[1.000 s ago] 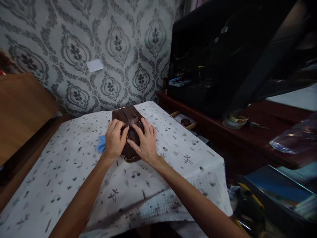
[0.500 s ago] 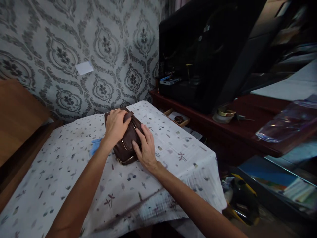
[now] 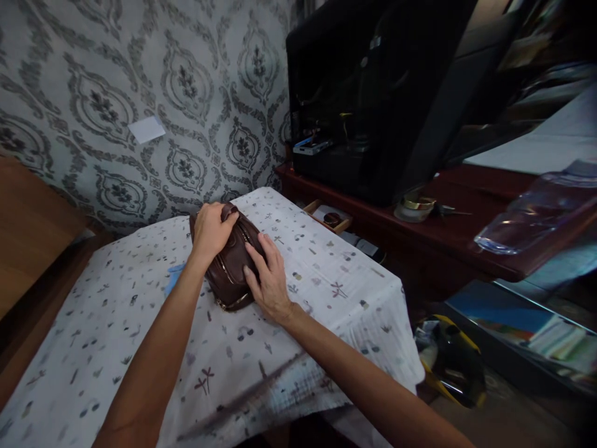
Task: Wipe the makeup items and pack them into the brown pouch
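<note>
A dark brown leather bag with gold-toned zippers sits on the patterned cloth. My left hand grips the far left part of its top, the thumb against a short brown strap. The other fingertips of that hand are hidden behind the bag. Along the bag's right side lies my right hand, fingers stretched and the thumb apart, touching the leather. A light blue piece of material shows beside the bag, partly behind my left forearm.
A white cloth with small prints covers the table. To the right, a dark red desk bears a large black screen, tape rolls and clear plastic packaging. Brown cardboard stands at left.
The whole view has shifted slightly, so things appear a little further left. Both hands stay on the bag; the strap by my left thumb looks more pressed down.
</note>
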Tool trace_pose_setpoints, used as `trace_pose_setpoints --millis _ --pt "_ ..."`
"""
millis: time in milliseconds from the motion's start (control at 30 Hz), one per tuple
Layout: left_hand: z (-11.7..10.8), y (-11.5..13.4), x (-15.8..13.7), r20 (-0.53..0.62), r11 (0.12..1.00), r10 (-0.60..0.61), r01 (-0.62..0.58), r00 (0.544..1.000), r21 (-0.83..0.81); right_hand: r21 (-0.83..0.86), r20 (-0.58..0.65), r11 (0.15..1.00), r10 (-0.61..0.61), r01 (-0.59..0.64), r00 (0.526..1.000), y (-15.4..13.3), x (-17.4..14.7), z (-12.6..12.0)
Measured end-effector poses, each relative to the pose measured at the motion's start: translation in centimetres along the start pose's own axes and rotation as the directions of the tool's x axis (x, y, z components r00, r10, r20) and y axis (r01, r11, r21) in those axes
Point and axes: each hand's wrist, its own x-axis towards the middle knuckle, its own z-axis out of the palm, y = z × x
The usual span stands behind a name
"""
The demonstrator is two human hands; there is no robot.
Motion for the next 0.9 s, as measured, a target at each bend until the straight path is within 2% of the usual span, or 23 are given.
trace_pose_setpoints --millis 67,133,267,367,467,567,667,767,900 --pt "0.0 -0.3 0.0 0.025 0.993 -0.047 0.049 0.999 -0.104 0.008 -0.001 1.000 0.003 -0.003 1.000 0.0 0.0 0.0" --pt "-0.2 -0.5 -0.1 0.022 0.985 -0.042 0.045 0.999 -0.167 0.013 -0.001 1.000 0.006 -0.006 1.000 0.0 0.0 -0.1" --pt "-0.6 -0.4 -0.5 -0.017 0.965 0.118 -0.119 0.993 -0.234 0.020 0.003 1.000 0.011 -0.012 1.000 -0.1 0.0 -0.1" --pt "-0.9 0.1 -1.0 -0.003 0.917 0.266 -0.253 0.964 -0.308 0.021 0.001 1.000 0.008 -0.008 1.000 -0.1 0.0 0.0" --pt "-1.3 0.4 -1.7 0.012 0.886 0.329 -0.304 0.944 -0.350 0.016 0.002 1.000 0.001 -0.001 1.000 0.0 0.0 -0.1" --pt "-2.1 0.1 -2.7 -0.016 0.910 0.250 -0.241 0.968 -0.336 0.003 0.011 1.000 -0.011 0.011 1.000 0.0 -0.1 -0.3" --pt "-3.3 -1.2 -4.0 -0.046 0.937 0.108 -0.117 0.993 -0.329 -0.017 0.024 1.000 -0.024 0.024 0.999 -0.2 -0.3 -0.5" --pt "-4.1 -2.7 -5.3 -0.038 0.939 -0.018 0.004 0.999 -0.344 -0.044 0.029 0.998 -0.035 0.036 0.999 -0.7 -0.5 -0.6" --pt "-4.0 -3.8 -7.0 -0.009 0.924 -0.064 0.056 0.998 -0.378 -0.079 0.011 0.995 -0.062 0.062 0.998 -1.2 -0.7 -0.4"
